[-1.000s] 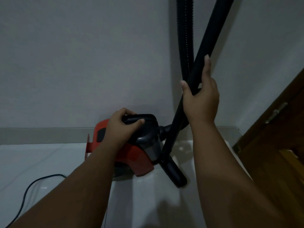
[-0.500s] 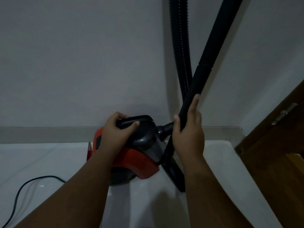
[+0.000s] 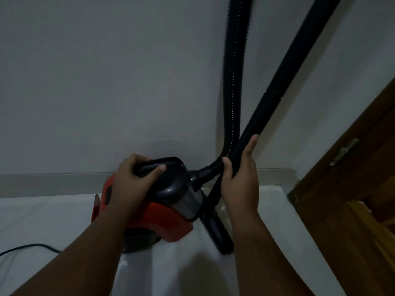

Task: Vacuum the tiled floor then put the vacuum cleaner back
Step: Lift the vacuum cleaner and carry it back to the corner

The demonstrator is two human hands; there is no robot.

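Far left: black power cord [image 3: 27,247] lying on the pale tiled floor [image 3: 42,214]. Centre left: left hand [image 3: 132,178] clenched round the dark carry handle [image 3: 168,163] of the red and grey vacuum cleaner [image 3: 162,212], down at the floor close to the skirting [image 3: 53,180] of the grey wall [image 3: 106,82]. Centre: ribbed black hose [image 3: 234,82] rising from the cleaner's front socket and out past the top edge. Centre right: right hand [image 3: 239,182] grasping the rigid black tube [image 3: 275,99], tilted and crossing just beside the hose; floor nozzle [image 3: 218,227] low on the tiles beside the cleaner. Far right: brown wooden door [image 3: 352,210] with a metal fitting [image 3: 344,150].
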